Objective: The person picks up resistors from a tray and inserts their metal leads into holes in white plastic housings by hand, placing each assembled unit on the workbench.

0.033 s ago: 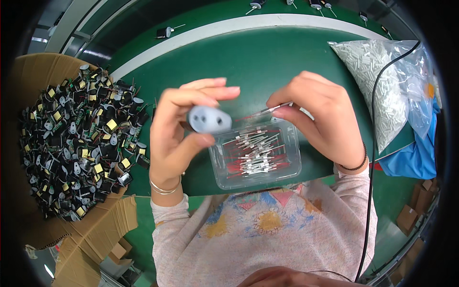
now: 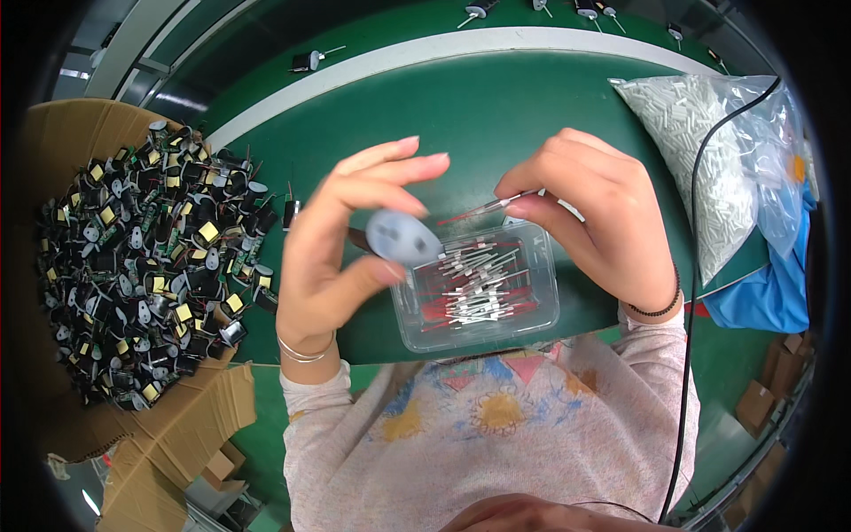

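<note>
My left hand [image 2: 324, 244] is closed round a part with a light grey oval end [image 2: 401, 238] that has dark holes in it; it is smeared by motion. The first two fingers reach out past the part, and the thumb lies below it. My right hand [image 2: 598, 213] pinches a thin piece with a red lead and white sleeve [image 2: 474, 213] between thumb and forefinger, its red tip toward the grey end but apart from it. Below both hands stands a clear plastic box [image 2: 483, 343] holding many similar red-leaded pieces [image 2: 479, 288].
A cardboard box [image 2: 66, 124] heaped with black and grey parts [image 2: 160, 266] stands at the left. One dark part [image 2: 291, 213] lies beside my left hand. A bag of white tubes [image 2: 700, 160] rests at the right, crossed by a black cable [image 2: 691, 266]. Several parts lie beyond the white strip [image 2: 496, 38].
The grey-ended part has moved a little right and tilted, together with my left hand's fingers. My right hand is nearly still and keeps its pinch.
</note>
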{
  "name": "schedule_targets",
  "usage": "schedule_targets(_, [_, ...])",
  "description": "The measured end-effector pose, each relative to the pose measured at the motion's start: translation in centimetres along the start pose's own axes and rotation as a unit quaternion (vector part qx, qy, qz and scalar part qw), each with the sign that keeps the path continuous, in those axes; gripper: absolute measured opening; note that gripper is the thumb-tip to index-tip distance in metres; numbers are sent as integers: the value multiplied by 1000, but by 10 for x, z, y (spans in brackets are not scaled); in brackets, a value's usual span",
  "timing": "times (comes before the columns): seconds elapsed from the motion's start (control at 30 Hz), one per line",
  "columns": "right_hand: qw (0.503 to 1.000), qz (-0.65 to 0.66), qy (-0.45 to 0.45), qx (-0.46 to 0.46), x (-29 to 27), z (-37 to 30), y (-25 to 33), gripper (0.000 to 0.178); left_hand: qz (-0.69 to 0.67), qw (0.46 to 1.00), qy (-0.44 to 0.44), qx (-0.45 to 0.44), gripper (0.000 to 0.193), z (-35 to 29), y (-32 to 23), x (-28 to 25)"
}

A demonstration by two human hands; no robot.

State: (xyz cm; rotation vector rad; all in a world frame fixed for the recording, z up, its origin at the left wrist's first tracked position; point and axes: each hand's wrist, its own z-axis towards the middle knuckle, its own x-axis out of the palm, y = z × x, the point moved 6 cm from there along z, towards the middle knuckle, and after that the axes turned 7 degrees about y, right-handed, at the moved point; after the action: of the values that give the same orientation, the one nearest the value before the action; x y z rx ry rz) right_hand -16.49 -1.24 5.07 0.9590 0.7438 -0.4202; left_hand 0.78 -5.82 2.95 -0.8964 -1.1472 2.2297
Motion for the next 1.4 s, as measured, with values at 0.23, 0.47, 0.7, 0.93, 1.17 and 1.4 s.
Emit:
schedule_targets(0.23, [998,-35,-32,-43,-9,2,12,16,56,989,116,-75,42,6,2,24])
schedule_targets(0.47, [959,268,-19,-92,-3,10,2,21,-75,990,101,-64,37,3,3,21])
schedule_targets(0.7, [939,327,7,-109,8,11,-5,18,-93,989,110,-45,35,2,-1,23])
schedule_targets(0.93, [947,300,8,-114,8,10,1,13,-101,987,116,-45,36,0,2,26])
schedule_targets(1.17, [949,309,53,-30,10,11,-3,13,-101,984,132,-58,36,2,2,25])
schedule_targets(1.4, [945,308,-16,-111,4,12,-6,15,-138,981,120,-66,36,3,4,27])
